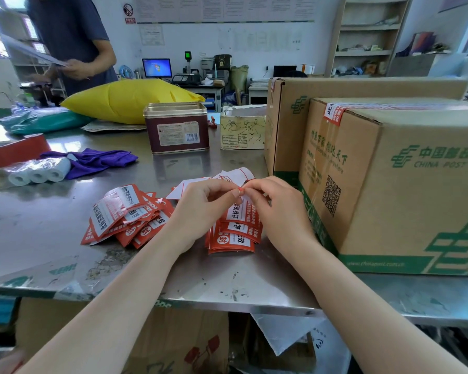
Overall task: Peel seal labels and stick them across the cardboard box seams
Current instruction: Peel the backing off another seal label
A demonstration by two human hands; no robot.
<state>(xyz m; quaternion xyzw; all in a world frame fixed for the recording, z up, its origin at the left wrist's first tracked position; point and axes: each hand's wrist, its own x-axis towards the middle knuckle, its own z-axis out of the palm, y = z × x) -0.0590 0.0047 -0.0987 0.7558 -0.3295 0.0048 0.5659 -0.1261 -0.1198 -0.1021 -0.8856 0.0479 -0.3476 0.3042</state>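
My left hand and my right hand meet over a red-and-white seal label, both pinching its top corner. Under it lies a small stack of the same labels. A looser heap of red labels sits to the left, and white backing sheets lie just behind my fingers. The near cardboard box, printed China Post in green, stands at the right, with one red seal label stuck over its top seam. A bigger box stands behind it.
On the steel table are a dark red tin, a small pale carton, a purple cloth, white paper rolls, a yellow parcel bag. A person in a dark shirt stands at the far left.
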